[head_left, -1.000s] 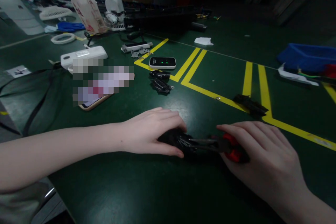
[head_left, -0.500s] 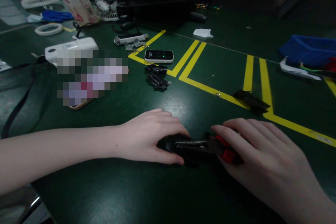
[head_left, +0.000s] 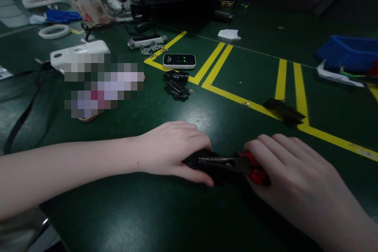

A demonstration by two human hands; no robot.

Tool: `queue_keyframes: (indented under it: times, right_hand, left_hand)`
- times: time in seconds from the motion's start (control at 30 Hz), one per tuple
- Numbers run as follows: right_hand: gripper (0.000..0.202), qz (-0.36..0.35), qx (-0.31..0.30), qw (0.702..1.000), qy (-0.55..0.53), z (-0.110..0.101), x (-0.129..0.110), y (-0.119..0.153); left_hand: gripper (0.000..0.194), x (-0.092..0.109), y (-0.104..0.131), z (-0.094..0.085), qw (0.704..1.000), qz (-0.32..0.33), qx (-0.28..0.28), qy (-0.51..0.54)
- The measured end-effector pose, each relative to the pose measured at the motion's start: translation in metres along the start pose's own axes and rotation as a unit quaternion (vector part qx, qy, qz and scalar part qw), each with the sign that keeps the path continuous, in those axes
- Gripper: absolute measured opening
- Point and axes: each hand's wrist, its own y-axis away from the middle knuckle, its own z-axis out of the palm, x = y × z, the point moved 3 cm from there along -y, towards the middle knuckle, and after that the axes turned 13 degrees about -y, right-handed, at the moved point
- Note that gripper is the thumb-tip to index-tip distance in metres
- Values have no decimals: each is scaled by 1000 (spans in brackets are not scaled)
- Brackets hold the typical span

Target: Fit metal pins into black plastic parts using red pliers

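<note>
Your left hand [head_left: 174, 147] lies palm down, fingers [head_left: 195, 136] pressed together over a small black part [head_left: 198, 158] on the green table [head_left: 147, 212]. Your right hand [head_left: 291, 179] wraps closed around the red handles of the pliers [head_left: 236, 164], whose tips meet the part. Beyond lie yellow tape lines [head_left: 236, 102], a loose pile of black parts [head_left: 177, 86] and a small white device [head_left: 179, 61].

Just ahead of the left hand [head_left: 169, 149] the dark green tabletop [head_left: 206, 114] lies bare up to a heap of small black metal parts [head_left: 176, 86]. Ahead of the right hand [head_left: 291, 177], a flat black plastic piece [head_left: 284, 111] sits on the yellow tape line [head_left: 299, 98]; nearer both hands the surface is open.
</note>
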Motion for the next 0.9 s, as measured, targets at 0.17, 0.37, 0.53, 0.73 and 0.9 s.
queue_keyframes:
  times: [0.17, 0.37, 0.53, 0.73, 0.9]
  right_hand:
    - [11, 3, 3, 1000, -8, 2, 0, 1]
    - [11, 20, 8, 999, -43, 5, 1, 4]
    - [11, 10, 0, 999, -43, 2, -1, 0]
    - [11, 2, -6, 1000, -29, 2, -1, -3]
    - [12, 19, -19, 999, -47, 2, 0, -2]
  left_hand:
    - [46, 2, -1, 1, 997, 23, 5, -71]
    - [42, 3, -1, 1, 995, 16, 0, -94]
    - [43, 3, -1, 2, 995, 19, 7, -97]
    - [44, 2, -1, 2, 996, 25, 7, -80]
    - [42, 2, -2, 0, 998, 15, -2, -59]
